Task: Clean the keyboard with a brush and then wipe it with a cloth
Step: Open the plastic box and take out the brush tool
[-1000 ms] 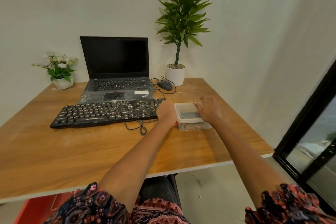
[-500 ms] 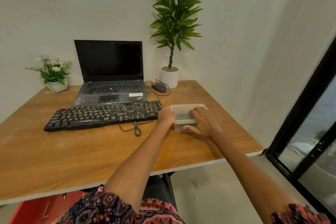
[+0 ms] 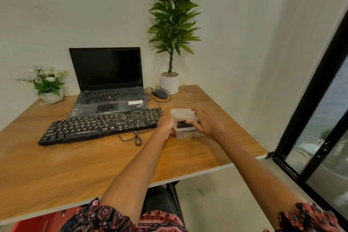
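- The wooden desk [image 3: 79, 165] carries everything; the black keyboard [image 3: 101, 126], its keys flecked with pale dust, lies across the middle, in front of the open laptop [image 3: 107, 84]
- Just right of the keyboard sits a clear plastic container [image 3: 185, 128], its lid [image 3: 181, 113] tilted up at the far side; something dark shows inside, perhaps the brush, though I cannot tell
- The step in hand looks like opening the container to fetch tools; brushing has not begun
- Left hand [image 3: 165, 125] steadies the container's keyboard side, fingers curled against its wall
- Right hand [image 3: 206, 122] is over the container, fingers spread, fingertips at the lid's edge
- Next calls for lifting the lid clear without dragging the container
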